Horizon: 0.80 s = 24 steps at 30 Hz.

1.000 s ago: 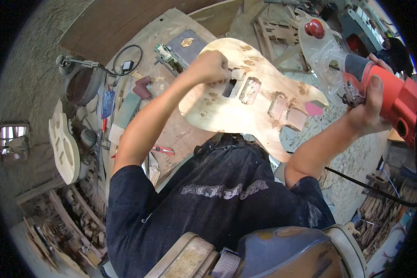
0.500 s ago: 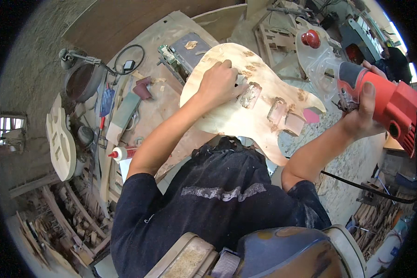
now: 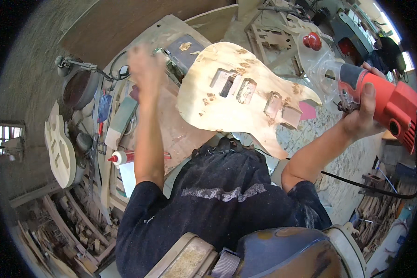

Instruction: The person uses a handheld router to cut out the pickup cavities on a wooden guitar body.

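Observation:
A pale wooden guitar body with routed pockets and dark burl spots lies at the middle of the bench. My right hand grips a red handheld router at the right, its clear base and red knob beyond the body's pointed horn. Smeared by motion, my left hand is over the bench, left of the guitar body and apart from it. Its fingers are too blurred to read. Below that hand are a piece of dark red sandpaper, partly hidden by the forearm, and a green-grey strip.
A white glue bottle with a red tip lies near my left forearm. Another guitar body leans at the far left. A lamp arm stands behind the bench. The router's black cord trails at the right; scrap wood fills the lower left.
My left hand has left the guitar body's pocket area and swung to the left, uncovering the pockets. My right hand still holds the router in nearly the same place.

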Motion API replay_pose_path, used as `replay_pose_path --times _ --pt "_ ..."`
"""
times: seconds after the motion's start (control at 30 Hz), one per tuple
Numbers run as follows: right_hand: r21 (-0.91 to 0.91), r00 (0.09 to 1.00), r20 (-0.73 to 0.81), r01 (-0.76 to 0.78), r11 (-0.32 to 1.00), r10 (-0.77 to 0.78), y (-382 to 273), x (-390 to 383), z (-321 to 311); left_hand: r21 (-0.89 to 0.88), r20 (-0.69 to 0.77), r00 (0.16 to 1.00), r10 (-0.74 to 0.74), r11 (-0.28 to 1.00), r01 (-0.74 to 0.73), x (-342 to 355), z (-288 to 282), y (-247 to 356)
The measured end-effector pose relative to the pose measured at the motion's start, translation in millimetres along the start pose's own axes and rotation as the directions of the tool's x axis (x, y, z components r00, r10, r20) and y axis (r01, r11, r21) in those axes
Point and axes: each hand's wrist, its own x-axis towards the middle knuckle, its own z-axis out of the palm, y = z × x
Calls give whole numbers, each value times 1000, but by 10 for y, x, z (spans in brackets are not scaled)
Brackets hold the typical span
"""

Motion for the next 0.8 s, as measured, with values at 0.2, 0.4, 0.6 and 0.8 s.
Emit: replay_pose_path --times 0.2,0.4,0.6,0.8 --pt "36 993 -118 -24 999 28 -79 -18 10 -485 448 810 379 864 -136 -325 42 452" --pt "48 998 -65 11 999 -8 -186 -55 -103 -501 462 745 481 835 -229 -540 309 1033" --pt "-5 999 -48 17 1000 -17 -260 -80 -218 -425 442 778 446 868 -256 -616 416 1106" --pt "58 998 -68 9 998 -5 -292 -94 -229 -444 431 752 499 843 -305 -630 462 1101"
